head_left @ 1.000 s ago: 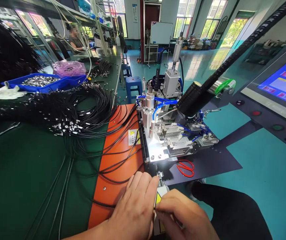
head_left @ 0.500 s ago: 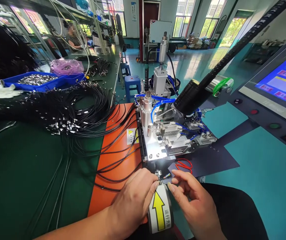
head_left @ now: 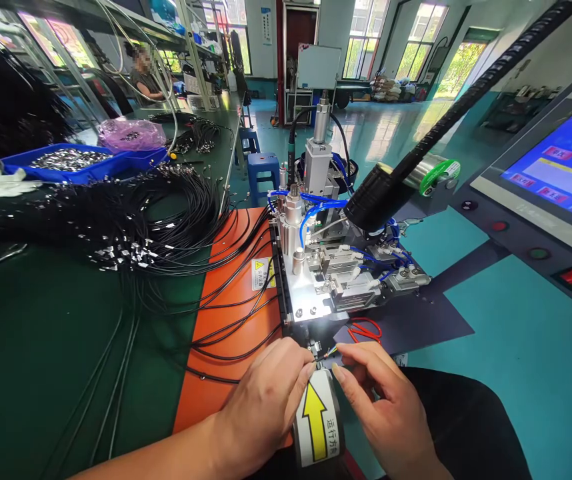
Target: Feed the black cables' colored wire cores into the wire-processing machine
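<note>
My left hand (head_left: 273, 390) is closed around a black cable (head_left: 219, 378) just in front of the machine. Thin coloured wire ends (head_left: 332, 351) stick out to the right beyond its fingers. My right hand (head_left: 386, 403) is close by on the right, thumb and forefinger apart, the forefinger tip right by the wire ends; whether they touch I cannot tell. Below both hands is a white-labelled drum (head_left: 319, 427) with a yellow arrow. Behind it stands the metal machine (head_left: 311, 287) with clamps and blue air tubes. Small metal parts show at the machine's front edge, partly hidden by my left fingers.
Several black cables cross the orange plate (head_left: 231, 307) from a large coil (head_left: 181, 220) on the green table (head_left: 41, 333). A blue tray (head_left: 11, 160) holds small metal parts. A dark lamp (head_left: 373, 200) hangs above the machine. Right is a control panel (head_left: 516, 227). A person (head_left: 146, 87) sits far back.
My right hand has moved slightly left, its forefinger closer to the coloured wire ends. My left hand keeps its hold on the cable. The whole view has shifted a little.
</note>
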A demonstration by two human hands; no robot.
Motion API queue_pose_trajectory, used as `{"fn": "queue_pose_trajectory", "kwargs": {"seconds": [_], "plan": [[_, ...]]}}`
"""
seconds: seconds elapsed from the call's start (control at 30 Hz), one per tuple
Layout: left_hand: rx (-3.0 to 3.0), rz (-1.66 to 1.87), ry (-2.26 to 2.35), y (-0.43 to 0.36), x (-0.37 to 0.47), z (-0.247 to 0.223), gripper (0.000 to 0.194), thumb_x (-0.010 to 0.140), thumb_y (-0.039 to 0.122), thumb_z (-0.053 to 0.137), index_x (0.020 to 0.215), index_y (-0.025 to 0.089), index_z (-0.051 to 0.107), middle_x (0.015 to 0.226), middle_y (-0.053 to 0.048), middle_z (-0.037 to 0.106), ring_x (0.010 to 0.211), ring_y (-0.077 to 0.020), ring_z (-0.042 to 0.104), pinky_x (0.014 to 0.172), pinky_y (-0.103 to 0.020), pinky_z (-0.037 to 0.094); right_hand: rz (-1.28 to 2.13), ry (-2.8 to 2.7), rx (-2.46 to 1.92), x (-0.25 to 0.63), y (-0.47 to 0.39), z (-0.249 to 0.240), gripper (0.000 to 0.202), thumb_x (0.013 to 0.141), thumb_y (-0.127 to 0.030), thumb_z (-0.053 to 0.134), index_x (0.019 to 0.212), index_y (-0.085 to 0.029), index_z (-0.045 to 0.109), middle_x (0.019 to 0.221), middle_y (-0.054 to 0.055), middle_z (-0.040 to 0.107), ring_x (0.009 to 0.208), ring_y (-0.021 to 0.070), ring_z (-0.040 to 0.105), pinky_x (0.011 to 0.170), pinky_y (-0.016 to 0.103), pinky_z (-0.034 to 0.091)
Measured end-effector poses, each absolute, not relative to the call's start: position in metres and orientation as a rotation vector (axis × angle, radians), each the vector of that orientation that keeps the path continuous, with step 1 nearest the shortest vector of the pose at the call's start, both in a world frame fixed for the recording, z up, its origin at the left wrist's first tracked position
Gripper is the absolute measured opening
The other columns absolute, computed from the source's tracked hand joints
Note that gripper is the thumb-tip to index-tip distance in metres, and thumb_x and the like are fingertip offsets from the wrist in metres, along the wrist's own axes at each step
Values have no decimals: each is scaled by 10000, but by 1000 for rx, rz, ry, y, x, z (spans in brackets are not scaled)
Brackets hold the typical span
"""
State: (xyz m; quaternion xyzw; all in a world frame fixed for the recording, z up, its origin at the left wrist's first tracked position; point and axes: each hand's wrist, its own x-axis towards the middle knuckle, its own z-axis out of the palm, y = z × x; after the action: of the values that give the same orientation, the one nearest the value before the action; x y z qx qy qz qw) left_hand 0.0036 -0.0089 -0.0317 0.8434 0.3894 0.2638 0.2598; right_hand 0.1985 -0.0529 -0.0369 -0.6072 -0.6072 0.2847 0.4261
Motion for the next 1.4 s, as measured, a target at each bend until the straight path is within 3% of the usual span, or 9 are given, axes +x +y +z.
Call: {"fn": "queue_pose_trajectory", "kwargs": {"seconds": [0.47,0.73,1.2,1.4], "plan": [[2244,781,1037,-9,2,-32,222,1021,205,363,936,192,568,841,-39,548,766,-176,515,688,-299,428,672,-1549,-1515,196,-51,-40,193,940,-276,569,1100,-238,668,1016,77,678,861,206,658,721,292,548],[2274,757,1042,-8,2,-30,232,1018,199,357,922,194,568,834,-42,548,762,-184,515,674,-297,429,630,-1640,-1431,194,-45,-34,111,936,-219,564,874,-224,655,830,40,625,761,182,610,667,285,500],[2336,713,1012,-8,2,-30,249,1025,233,368,947,179,598,841,-57,570,782,-199,516,715,-327,430,469,-1752,-1357,179,-47,-39,163,944,-133,533,979,-190,682,806,57,609,708,180,604,647,305,482],[2332,755,1007,-7,2,-30,250,1024,234,385,895,174,591,817,-51,560,764,-192,501,700,-318,414,759,-1626,-1355,184,-42,-30,122,945,-218,566,895,-202,676,803,43,606,723,179,586,648,295,466]]}}
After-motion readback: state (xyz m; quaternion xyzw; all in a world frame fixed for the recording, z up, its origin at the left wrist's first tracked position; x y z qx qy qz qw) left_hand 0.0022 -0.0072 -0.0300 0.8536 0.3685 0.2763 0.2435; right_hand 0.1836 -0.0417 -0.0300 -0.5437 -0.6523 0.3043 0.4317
